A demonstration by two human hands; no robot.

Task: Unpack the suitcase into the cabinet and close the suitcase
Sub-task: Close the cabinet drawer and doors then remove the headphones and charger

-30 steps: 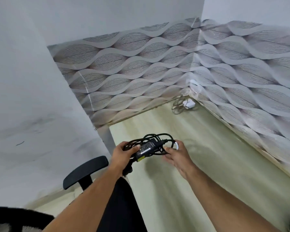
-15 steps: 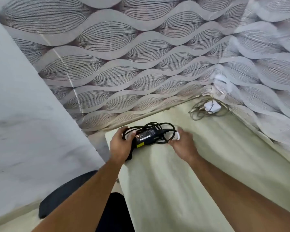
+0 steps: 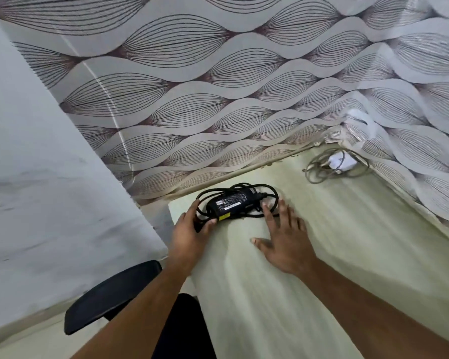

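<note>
One item: black power adapter [image 3: 231,202] with its coiled cable lies near the back left corner of the pale worktop [image 3: 322,255], just before the patterned wall [image 3: 218,99].
Change: half a second ago both hands held it up; now it rests on the surface, so this piece looks delivered.
Left hand [image 3: 189,234]: fingers loosely curled on the cable's near loop.
Right hand [image 3: 283,239]: fingers spread flat, tips touching the coil, gripping nothing.
Containers: suitcase and cabinet are out of view; contents cannot be told.
Further off: white charger [image 3: 340,161] with grey cord in the far corner; black chair armrest [image 3: 109,294] below left.
</note>
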